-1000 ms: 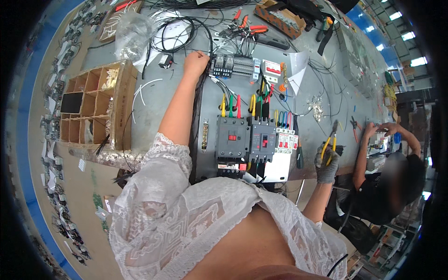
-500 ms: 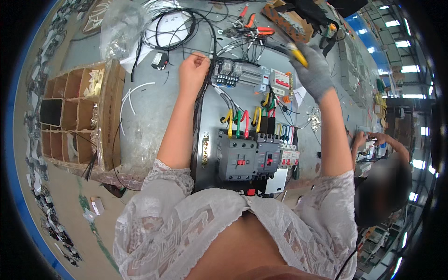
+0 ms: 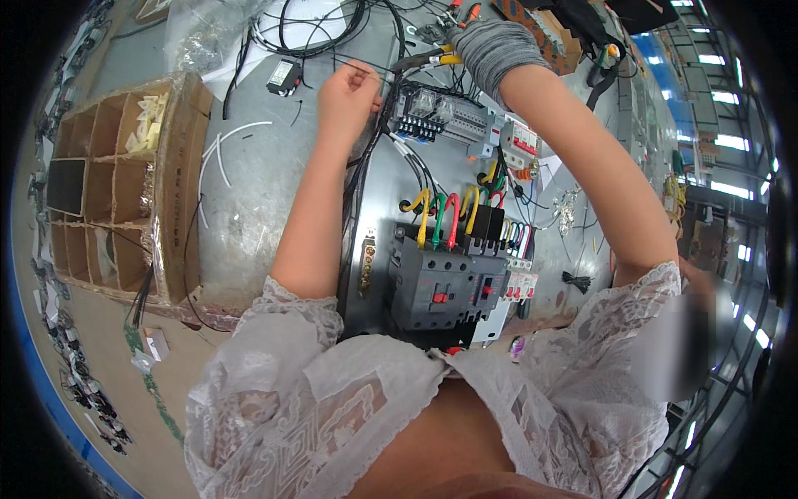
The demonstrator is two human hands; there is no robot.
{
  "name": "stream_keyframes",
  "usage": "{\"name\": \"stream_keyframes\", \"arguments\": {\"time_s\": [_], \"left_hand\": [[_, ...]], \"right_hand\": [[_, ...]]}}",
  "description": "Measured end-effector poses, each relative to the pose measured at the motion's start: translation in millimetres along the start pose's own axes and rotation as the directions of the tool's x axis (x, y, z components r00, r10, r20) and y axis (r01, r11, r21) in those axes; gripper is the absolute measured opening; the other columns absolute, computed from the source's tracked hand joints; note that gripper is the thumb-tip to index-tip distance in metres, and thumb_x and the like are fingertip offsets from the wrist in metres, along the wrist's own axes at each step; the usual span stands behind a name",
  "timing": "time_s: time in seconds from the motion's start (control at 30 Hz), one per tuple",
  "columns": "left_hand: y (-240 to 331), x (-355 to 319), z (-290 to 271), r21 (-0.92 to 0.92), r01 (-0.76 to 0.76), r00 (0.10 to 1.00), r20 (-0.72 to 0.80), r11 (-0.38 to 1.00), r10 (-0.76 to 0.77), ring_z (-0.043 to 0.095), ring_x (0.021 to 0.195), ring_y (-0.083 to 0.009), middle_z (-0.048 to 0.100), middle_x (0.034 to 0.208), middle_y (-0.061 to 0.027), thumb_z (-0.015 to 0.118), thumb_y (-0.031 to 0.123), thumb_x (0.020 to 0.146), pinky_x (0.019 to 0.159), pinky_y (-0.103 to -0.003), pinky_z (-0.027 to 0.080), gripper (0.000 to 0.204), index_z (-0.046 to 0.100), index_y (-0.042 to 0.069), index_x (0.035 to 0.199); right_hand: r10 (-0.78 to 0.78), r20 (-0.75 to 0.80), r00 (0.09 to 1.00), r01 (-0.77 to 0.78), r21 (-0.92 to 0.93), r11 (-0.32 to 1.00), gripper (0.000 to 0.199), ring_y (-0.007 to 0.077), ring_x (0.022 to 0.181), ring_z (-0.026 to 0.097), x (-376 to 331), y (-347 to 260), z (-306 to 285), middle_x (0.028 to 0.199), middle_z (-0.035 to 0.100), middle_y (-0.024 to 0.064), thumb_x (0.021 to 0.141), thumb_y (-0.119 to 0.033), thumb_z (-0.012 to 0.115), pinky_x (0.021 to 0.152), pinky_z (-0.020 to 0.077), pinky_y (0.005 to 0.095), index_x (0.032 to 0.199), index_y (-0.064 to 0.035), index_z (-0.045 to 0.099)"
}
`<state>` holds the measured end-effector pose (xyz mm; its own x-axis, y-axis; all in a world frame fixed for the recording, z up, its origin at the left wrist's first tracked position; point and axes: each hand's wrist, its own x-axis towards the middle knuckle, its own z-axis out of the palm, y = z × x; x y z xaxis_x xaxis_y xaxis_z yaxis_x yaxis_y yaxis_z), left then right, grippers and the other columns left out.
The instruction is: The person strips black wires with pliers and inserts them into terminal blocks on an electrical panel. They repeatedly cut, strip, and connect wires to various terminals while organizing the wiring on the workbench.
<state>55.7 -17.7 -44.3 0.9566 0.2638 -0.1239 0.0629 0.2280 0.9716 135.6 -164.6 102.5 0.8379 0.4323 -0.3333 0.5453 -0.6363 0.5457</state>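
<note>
My bare left hand pinches a thin black strand beside the black cable bundle; whether it is a wire or a cable tie I cannot tell. In a grey glove, my right hand grips a yellow-handled tool that looks like pliers. Its dark end lies at the bundle, just right of my left hand; the tip's exact contact is unclear. The bundle runs along the left side of a metal panel. Mounted there are a relay and terminal row, a small breaker and large dark breakers.
To the left stands a divided cardboard box with small parts. Coiled black cable, a small black component and white tubing lie on the bench. A bundle of short black strands is at right, near another person.
My right hand has swung left with the yellow-handled tool, up to the cable bundle near my left hand. The left hand stays by the bundle. The whole view has shifted slightly.
</note>
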Motion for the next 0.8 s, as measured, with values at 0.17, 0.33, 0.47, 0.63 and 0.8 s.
{"name": "stream_keyframes", "arguments": {"time_s": [0.17, 0.33, 0.47, 0.63, 0.8], "left_hand": [[5.9, 1.6, -3.8, -0.143, 0.000, 0.998, 0.064, 0.990, 0.009, 0.056, 0.071, -0.0082, 0.061, 0.083, -0.0021, 0.056, 0.012, 0.088, 0.063, -0.021, 0.045, 0.007, 0.057, 0.006, 0.089], [3.7, 4.9, 1.0, -0.377, 0.058, 0.992, 0.125, 0.925, -0.012, 0.057, 0.075, -0.0085, 0.062, 0.086, -0.0026, 0.054, 0.012, 0.090, 0.066, -0.022, 0.045, 0.006, 0.056, 0.006, 0.090], [0.8, 7.6, -8.4, 0.089, -0.075, 0.988, 0.143, 0.993, 0.062, 0.060, 0.076, -0.0167, 0.063, 0.087, -0.0071, 0.054, 0.012, 0.088, 0.068, -0.030, 0.047, 0.010, 0.058, 0.003, 0.091], [19.8, 3.5, -10.6, 0.742, -0.454, 0.890, 0.354, 0.494, 0.287, 0.058, 0.081, -0.0351, 0.060, 0.086, -0.0172, 0.053, 0.014, 0.081, 0.073, -0.041, 0.047, 0.017, 0.063, 0.001, 0.086], [38.8, 19.4, -1.2, 0.582, -0.233, 0.882, 0.463, 0.779, -0.083, 0.058, 0.073, -0.0311, 0.058, 0.074, -0.0164, 0.054, 0.020, 0.077, 0.067, -0.038, 0.045, 0.023, 0.060, -0.001, 0.082]], "right_hand": [[-0.007, -0.129, 0.992, 0.078, 0.551, 0.831, 0.037, 0.0235, 0.081, 0.063, -1.4, 10.6, 9.9, 0.087, 0.065, 0.0099, 0.081, -0.025, 0.068, 0.071, 0.0509, 0.0348, 0.112, -0.0086, 0.059], [-0.063, -0.152, 0.986, 0.163, 0.877, 0.452, 0.040, 0.0261, 0.074, 0.063, 33.6, -12.1, 51.3, 0.083, 0.066, 0.0146, 0.074, -0.030, 0.069, 0.071, 0.0482, 0.0370, 0.105, -0.0052, 0.063], [-0.067, -0.057, 0.996, 0.088, 0.713, 0.695, 0.049, 0.0274, 0.079, 0.063, 43.2, -32.0, 51.6, 0.090, 0.065, 0.0166, 0.070, -0.036, 0.075, 0.074, 0.0486, 0.0363, 0.108, -0.0070, 0.063], [-0.033, -0.058, 0.998, 0.067, 0.823, 0.564, 0.051, 0.0306, 0.077, 0.063, 42.0, -36.7, 54.7, 0.087, 0.066, 0.0169, 0.065, -0.037, 0.076, 0.072, 0.0497, 0.0373, 0.102, -0.0037, 0.063], [-0.031, 0.006, 1.000, 0.014, 0.792, 0.610, 0.052, 0.0313, 0.081, 0.063, 48.3, -38.9, 59.2, 0.090, 0.066, 0.0169, 0.066, -0.036, 0.075, 0.074, 0.0501, 0.0370, 0.105, -0.0052, 0.062]]}}
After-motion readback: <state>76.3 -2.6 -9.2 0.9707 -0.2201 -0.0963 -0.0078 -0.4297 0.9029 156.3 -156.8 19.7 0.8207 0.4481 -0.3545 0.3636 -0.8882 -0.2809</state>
